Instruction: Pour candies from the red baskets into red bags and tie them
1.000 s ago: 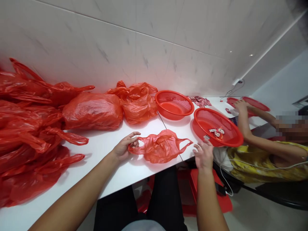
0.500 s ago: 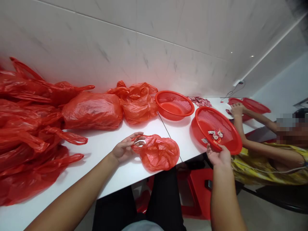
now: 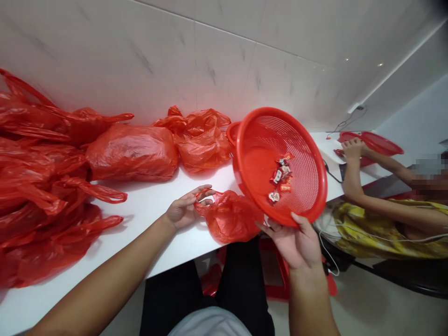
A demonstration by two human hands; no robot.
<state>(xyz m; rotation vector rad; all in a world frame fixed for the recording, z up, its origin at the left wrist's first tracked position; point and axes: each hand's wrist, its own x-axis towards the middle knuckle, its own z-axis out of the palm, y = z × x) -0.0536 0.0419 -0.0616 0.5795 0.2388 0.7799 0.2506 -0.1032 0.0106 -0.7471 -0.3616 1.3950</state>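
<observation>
A: What have my hands got?

B: My right hand point(image 3: 296, 242) is clamped on the near rim of a red mesh basket point(image 3: 304, 163), thumb over the edge and fingers underneath. The basket is lifted off the bench point(image 3: 147, 210) and tipped steeply toward the left, its open side facing me.

A: Anything inside it?

B: A few small wrapped candies point(image 3: 280, 179) lie in a loose cluster on the mesh, near the middle (the print on the wrappers is too small for me to read).

A: And the other hand?

B: My left hand point(image 3: 185, 210) rests on the bench, its grip pinched on the edge of a small red plastic bag point(image 3: 231, 219). The bag lies crumpled near the bench's near edge, just left of and below the tilted basket; its right side touches or tucks under the basket's lower rim, I cannot tell which.

A: What else is about?

B: Filled red bags point(image 3: 133, 151) are stacked far and left along the tiled wall point(image 3: 175, 56). A second basket point(image 3: 233, 130) peeks out behind the lifted one. To the right another person's hand point(image 3: 352, 149) rests by a third red basket point(image 3: 381, 144).
</observation>
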